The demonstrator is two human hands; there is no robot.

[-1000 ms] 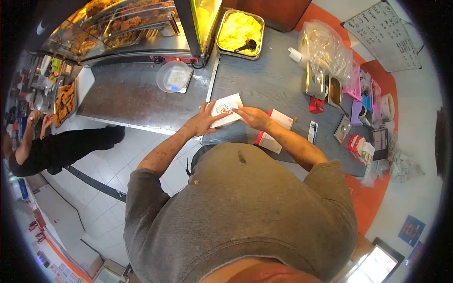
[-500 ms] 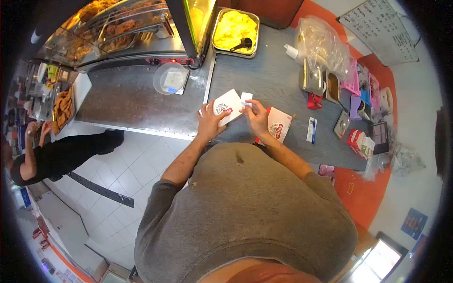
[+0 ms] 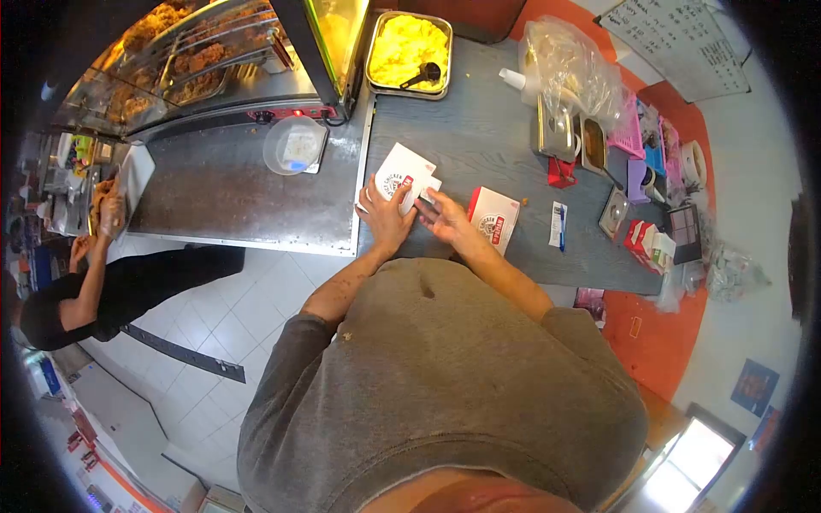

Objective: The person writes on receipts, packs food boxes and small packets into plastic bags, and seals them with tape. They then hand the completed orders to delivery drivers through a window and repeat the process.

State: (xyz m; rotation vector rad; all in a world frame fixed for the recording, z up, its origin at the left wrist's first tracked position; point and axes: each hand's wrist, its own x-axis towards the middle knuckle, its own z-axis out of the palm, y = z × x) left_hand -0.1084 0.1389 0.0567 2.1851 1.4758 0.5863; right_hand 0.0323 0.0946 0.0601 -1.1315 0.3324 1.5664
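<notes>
A white takeaway box with a red logo lies on the grey counter in front of me. My left hand rests flat on its near edge and holds it down. My right hand is beside the box and pinches a small white paper slip against the box's right side. A second white box with the same logo lies just right of my right hand.
A metal tray of yellow food with a black scoop stands at the back. A heated display case of fried chicken is at the left. A round lid, condiment pans, a plastic bag and a pen lie around. Another person in black stands at left.
My right hand has brought the small slip down from above the box to its right side. My left hand has stayed on the box. The other person has raised an arm.
</notes>
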